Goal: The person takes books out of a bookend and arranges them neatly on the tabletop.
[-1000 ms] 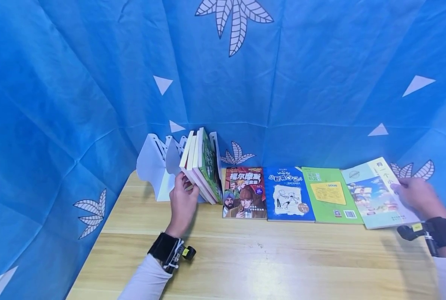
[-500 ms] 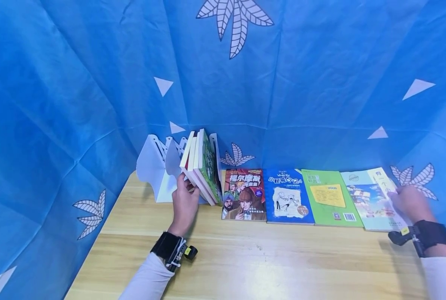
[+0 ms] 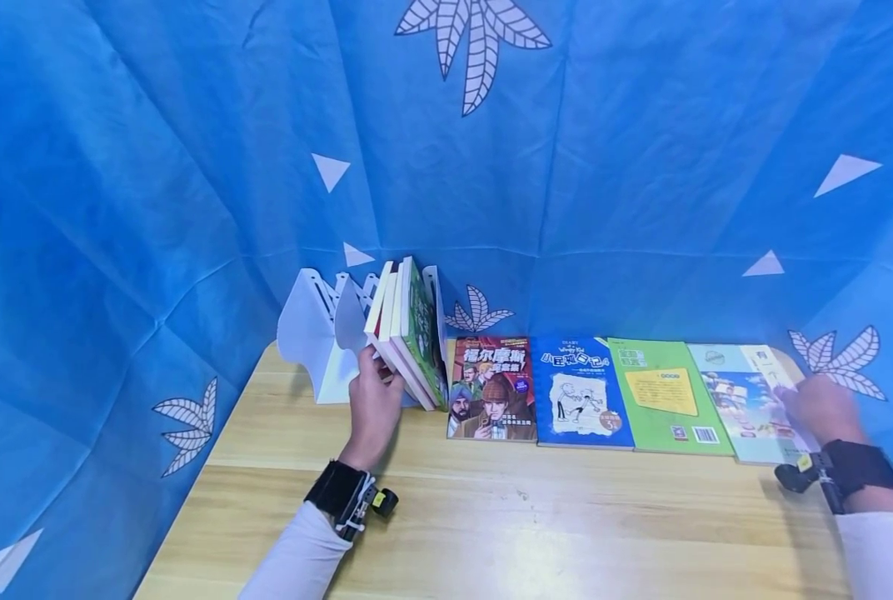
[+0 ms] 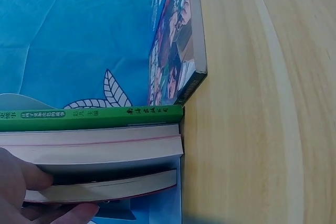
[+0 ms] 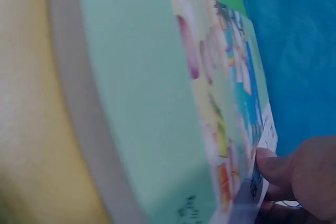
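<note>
Your left hand (image 3: 375, 407) is in close, thumb and fingers curled in a pinch on the outermost book (image 4: 115, 186) of the upright set: thumb on one side, fingers on the other. Next to it stand the thick pages (image 4: 94, 150) and then the green-spined book (image 4: 89, 119), all tilted together inside the white rack (image 3: 301, 329), towards its right end. Over on the other side, your right hand (image 3: 829, 408) has the right edge of the pale green book (image 3: 739, 417) nipped between thumb and fingers, and that book lies at the right end of the row on the bench (image 3: 491, 517). Running left from there: the lime book (image 3: 660, 358), the blue book (image 3: 581, 362), the red book (image 3: 491, 396) just beside the rack. Blue cloth (image 3: 454, 192) hangs behind.
</note>
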Motion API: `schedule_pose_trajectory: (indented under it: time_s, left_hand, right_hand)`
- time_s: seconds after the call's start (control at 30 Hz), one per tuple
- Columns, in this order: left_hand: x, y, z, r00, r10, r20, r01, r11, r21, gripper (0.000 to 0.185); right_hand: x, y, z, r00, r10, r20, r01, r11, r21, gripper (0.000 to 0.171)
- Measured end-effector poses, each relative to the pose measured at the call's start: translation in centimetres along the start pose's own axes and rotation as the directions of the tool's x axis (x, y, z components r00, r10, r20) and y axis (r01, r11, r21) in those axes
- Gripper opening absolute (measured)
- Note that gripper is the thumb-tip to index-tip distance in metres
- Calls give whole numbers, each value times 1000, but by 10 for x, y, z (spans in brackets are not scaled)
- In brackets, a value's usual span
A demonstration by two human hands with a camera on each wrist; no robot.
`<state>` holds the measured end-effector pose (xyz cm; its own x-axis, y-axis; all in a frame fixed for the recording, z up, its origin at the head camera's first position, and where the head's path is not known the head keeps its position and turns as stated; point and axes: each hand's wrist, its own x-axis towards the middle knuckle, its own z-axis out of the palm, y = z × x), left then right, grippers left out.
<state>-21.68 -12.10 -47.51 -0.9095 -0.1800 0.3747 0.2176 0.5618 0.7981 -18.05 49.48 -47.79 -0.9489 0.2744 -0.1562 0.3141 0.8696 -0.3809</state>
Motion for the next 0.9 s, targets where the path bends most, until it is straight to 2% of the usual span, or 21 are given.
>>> schedule_pose_trajectory:
  time_s: [0.13, 0.23, 0.37, 0.53, 0.7, 0.83, 0.9]
  left_hand:
    - [2, 2, -1, 1000, -6, -7, 6, 1000, 10, 48]
    - [2, 2, -2, 1000, -13, -6, 13, 1000, 9, 47]
    - [0, 1, -2, 1000, -27, 1, 27, 1000, -5, 46]
    - [-1, -1, -6, 999, -24, -43, 24, 1000, 5, 43]
    - [-2, 4, -15, 998, -15, -57, 17, 999, 31, 43]
    - [-5, 9, -24, 998, -14, -53, 16, 999, 46, 44]
    - [-7, 11, -30, 998, -1, -57, 5, 998, 63, 44]
  right_hand:
    - [-1, 0, 9, 993, -58, -104, 60, 998, 9, 55]
    - [-1, 2, 14, 986, -62, -157, 67, 997, 30, 54]
    - [-3, 2, 17, 984, -49, -169, 54, 998, 21, 53]
    - [-5, -3, 20, 981, -34, -190, 36, 999, 5, 52]
    - [-6, -12, 17, 974, -35, -222, 26, 999, -44, 48]
    - [-14, -22, 16, 972, -19, -232, 12, 999, -35, 47]
    - [-20, -29, 19, 963, -37, -266, 30, 999, -30, 51]
